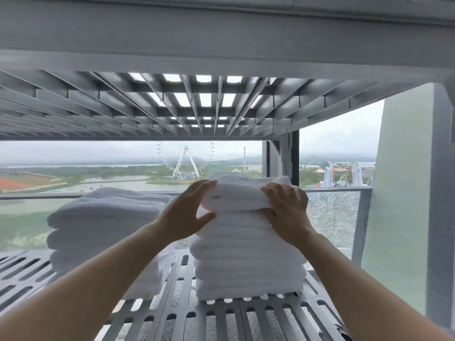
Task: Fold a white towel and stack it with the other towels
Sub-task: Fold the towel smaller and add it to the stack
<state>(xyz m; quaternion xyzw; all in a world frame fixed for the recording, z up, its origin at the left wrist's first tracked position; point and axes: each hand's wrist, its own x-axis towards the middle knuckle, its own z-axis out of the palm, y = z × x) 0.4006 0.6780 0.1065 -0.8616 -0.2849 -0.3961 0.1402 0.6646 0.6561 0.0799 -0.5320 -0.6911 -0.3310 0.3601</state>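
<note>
A folded white towel (237,195) lies on top of a tall stack of folded white towels (248,262) on a grey slotted shelf (221,318). My left hand (187,212) grips the towel's left end, fingers over the top and thumb under its edge. My right hand (286,210) clasps its right end the same way. Both forearms reach in from the bottom of the view.
A second stack of white towels (105,225) stands on the shelf to the left. Another grey ribbed shelf (197,104) hangs close above. A grey upright post (440,193) is at the right, and a window with a railing lies behind.
</note>
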